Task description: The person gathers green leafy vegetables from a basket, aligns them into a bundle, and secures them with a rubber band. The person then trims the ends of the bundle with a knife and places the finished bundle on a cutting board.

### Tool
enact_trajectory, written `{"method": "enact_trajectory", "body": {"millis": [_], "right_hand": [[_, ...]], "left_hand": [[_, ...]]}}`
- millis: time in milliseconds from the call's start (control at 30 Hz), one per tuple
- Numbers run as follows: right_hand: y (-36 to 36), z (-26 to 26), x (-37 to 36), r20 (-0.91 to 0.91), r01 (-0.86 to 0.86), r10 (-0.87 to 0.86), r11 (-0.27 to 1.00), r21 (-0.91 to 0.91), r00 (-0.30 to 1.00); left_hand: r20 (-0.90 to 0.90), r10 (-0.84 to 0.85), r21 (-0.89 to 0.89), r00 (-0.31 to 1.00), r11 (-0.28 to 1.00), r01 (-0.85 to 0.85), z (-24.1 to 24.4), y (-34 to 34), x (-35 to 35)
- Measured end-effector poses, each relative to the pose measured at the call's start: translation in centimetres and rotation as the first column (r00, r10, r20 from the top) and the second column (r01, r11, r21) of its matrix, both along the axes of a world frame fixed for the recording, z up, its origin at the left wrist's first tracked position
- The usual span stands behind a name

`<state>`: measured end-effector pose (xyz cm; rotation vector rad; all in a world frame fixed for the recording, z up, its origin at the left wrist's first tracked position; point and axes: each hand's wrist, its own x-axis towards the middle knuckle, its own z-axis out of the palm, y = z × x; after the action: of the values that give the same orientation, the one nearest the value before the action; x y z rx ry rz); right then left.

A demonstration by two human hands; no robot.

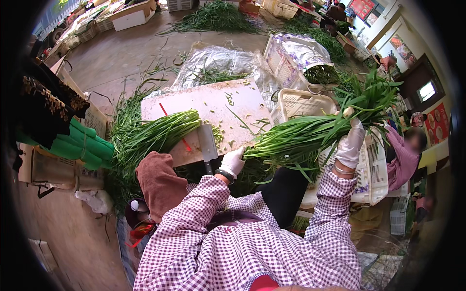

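A long bunch of green garlic chives (298, 136) stretches between my two white-gloved hands. My left hand (234, 162) grips its pale stem ends just off the near edge of a white cutting board (240, 105). Higher up, to the right, my right hand (352, 138) is closed around the leafy part, and the tips flop over beyond it. A cleaver (208, 142) lies on the board, its black handle jutting over the near edge. Left of the blade rests a second bunch (167, 127), stems even, beside a red strip. Short cut stem pieces (217, 134) are scattered on the board.
Loose greens (123, 127) are heaped left of the board. Plastic crates (305, 103) stand at the right, one partly covered by a printed sack (302, 49). Crumpled plastic sheeting (218, 63) lies behind the board. A person in a pink top (402, 158) sits at far right.
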<state>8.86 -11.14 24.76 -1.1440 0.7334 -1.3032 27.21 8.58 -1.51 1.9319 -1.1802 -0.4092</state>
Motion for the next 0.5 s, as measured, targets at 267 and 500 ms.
{"method": "enact_trajectory", "body": {"millis": [267,500], "right_hand": [[-2.5,4.2,-3.5,0.231,-0.02,0.055,0.988,-0.152,0.971],[-10.6,-7.1,-5.7,0.228,-0.186,0.157,0.976,0.11,0.961]], "left_hand": [[-0.568,0.296,0.073,0.768,0.948,-0.31,-9.1,4.1,2.2],[-0.785,-0.475,-0.432,-0.398,0.88,-0.198,3.2,-2.8,-3.1]]}}
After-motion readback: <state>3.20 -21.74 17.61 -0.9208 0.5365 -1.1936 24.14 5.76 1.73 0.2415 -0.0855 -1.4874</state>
